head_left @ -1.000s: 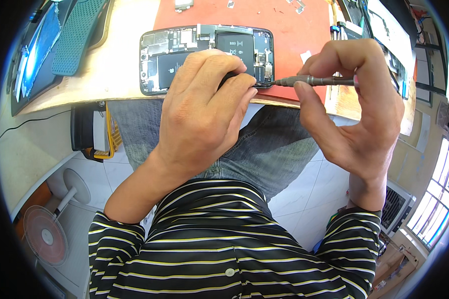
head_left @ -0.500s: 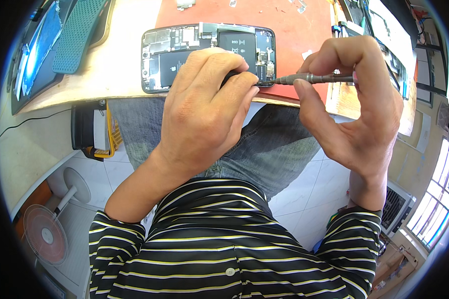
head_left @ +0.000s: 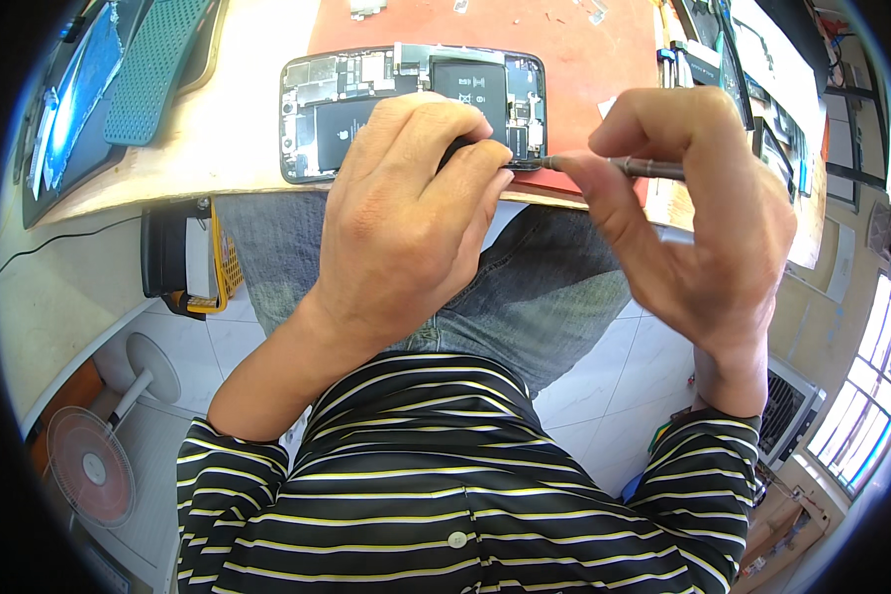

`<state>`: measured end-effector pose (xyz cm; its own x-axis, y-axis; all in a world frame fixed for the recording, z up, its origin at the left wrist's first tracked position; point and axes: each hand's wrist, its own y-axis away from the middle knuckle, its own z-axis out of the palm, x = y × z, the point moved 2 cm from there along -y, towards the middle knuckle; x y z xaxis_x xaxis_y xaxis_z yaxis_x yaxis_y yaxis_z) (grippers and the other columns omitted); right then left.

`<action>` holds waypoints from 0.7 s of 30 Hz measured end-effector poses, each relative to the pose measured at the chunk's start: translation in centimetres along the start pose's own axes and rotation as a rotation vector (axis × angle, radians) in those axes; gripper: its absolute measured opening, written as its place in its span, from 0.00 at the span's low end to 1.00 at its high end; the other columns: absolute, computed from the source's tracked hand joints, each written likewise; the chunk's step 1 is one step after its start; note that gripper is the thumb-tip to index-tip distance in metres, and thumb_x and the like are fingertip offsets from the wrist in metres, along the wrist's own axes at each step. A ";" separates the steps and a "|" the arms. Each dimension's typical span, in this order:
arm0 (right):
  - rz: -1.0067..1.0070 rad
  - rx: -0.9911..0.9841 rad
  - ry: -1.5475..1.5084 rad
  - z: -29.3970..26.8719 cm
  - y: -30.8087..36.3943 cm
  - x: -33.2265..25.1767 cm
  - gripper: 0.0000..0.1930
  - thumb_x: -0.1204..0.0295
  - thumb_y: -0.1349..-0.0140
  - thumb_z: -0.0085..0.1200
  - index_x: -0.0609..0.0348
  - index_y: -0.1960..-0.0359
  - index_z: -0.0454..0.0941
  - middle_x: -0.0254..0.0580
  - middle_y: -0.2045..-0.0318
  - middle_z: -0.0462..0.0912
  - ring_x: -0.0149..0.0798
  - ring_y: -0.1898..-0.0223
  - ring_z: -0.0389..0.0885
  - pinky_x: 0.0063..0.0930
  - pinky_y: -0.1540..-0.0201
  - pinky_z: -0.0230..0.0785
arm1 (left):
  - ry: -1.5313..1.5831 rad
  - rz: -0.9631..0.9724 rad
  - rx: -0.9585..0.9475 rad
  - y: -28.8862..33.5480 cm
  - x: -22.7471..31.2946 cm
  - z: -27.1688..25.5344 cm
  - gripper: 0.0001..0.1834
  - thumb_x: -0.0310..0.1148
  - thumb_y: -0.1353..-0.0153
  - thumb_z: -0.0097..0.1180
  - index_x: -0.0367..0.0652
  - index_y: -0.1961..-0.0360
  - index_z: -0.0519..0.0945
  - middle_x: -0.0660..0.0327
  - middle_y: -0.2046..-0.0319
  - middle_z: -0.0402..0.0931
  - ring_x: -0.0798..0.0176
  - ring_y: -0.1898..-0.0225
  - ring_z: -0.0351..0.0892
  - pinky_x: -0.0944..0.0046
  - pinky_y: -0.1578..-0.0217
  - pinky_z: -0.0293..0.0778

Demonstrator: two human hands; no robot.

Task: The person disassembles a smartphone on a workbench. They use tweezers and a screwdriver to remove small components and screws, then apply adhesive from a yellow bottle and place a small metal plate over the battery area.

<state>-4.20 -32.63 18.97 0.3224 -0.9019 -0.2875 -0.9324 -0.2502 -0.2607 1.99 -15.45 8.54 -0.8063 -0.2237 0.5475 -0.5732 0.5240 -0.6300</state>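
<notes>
An opened smartphone (head_left: 366,71) lies sideways at the table's near edge, its dark batteries and circuit boards exposed. My left hand (head_left: 391,208) is closed over the middle of its near edge, fingers curled and thumb below; part of the phone is covered by it. Something dark shows between those fingers, too hidden to name. In my right hand (head_left: 708,208) a slim metal screwdriver (head_left: 636,168) is gripped between thumb and fingers, held nearly level. Its tip points left and meets the phone's near right corner.
Under the phone's right part lies an orange-red mat (head_left: 594,69) with small metal pieces at its far side. A teal perforated case (head_left: 153,79) and dark panels stand at the left. Tools and phone parts crowd the right side. A fan (head_left: 91,465) stands on the floor at left.
The right hand's thumb and fingers have shifted on the screwdriver, and its handle now tilts slightly lower. The left hand and the phone have barely moved.
</notes>
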 end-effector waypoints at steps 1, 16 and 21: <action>0.002 -0.011 0.006 0.0 0.0 0.0 0.19 0.87 0.47 0.67 0.64 0.53 0.79 0.42 0.61 0.86 0.36 0.62 0.89 0.29 0.56 0.82 | -0.001 0.002 0.002 0.0 0.0 0.0 0.13 0.21 0.50 0.72 0.36 0.62 0.83 0.56 0.59 0.78 0.49 0.54 0.80 0.52 0.54 0.76; 0.073 0.230 -0.290 0.2 -0.3 0.4 0.17 0.90 0.45 0.64 0.67 0.55 0.76 0.45 0.63 0.85 0.34 0.62 0.86 0.25 0.54 0.78 | 0.006 -0.041 -0.015 -0.1 0.2 -0.3 0.12 0.21 0.49 0.74 0.38 0.62 0.87 0.57 0.58 0.81 0.50 0.53 0.81 0.54 0.53 0.77; 0.006 0.199 -0.197 -0.3 0.4 1.1 0.17 0.89 0.46 0.64 0.66 0.56 0.75 0.43 0.64 0.84 0.34 0.62 0.86 0.26 0.54 0.78 | 0.006 -0.071 -0.032 -0.1 0.3 -0.5 0.11 0.21 0.48 0.75 0.39 0.62 0.88 0.57 0.57 0.83 0.51 0.53 0.82 0.54 0.52 0.78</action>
<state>-4.32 -33.78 18.79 0.3603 -0.8126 -0.4581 -0.8905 -0.1533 -0.4284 1.93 -15.18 9.02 -0.7629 -0.2565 0.5934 -0.6239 0.5327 -0.5718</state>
